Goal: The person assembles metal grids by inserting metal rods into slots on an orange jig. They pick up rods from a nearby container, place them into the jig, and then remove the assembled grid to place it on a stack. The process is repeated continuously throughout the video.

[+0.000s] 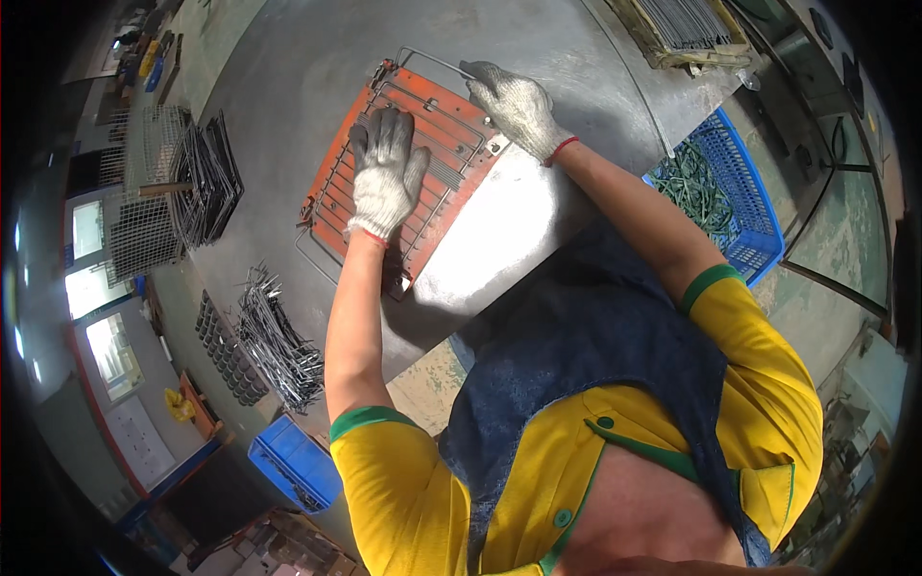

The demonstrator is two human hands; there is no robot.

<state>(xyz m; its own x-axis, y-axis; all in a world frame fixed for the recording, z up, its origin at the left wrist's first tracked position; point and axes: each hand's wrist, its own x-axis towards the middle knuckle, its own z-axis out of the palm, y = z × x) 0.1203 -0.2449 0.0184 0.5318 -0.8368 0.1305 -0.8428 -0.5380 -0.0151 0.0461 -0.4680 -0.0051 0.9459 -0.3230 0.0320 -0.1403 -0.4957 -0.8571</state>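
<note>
- Navy apron (595, 317): worn by the person, on the near side of the orange fixture plate.
- Left gloved hand (384, 171): fingers extended, palm down over the plate; grip released, resting on the wire grid.
- Right gloved hand (516, 108): at the plate's far right edge, fingertips at a bent wire; whether they grasp it cannot be told.
- Orange fixture plate (459, 123): lies on the metal table (595, 58), set at an angle.
- Wire grid (444, 174): lies on the plate.
- Wire bundle (279, 346): near left of the plate.
- Blue basket (762, 197): right of the plate, containing green strips (696, 187).
- Dark wire frames (206, 182): stacked left of the plate.
- Grey rods (682, 21): far right of the plate.
</note>
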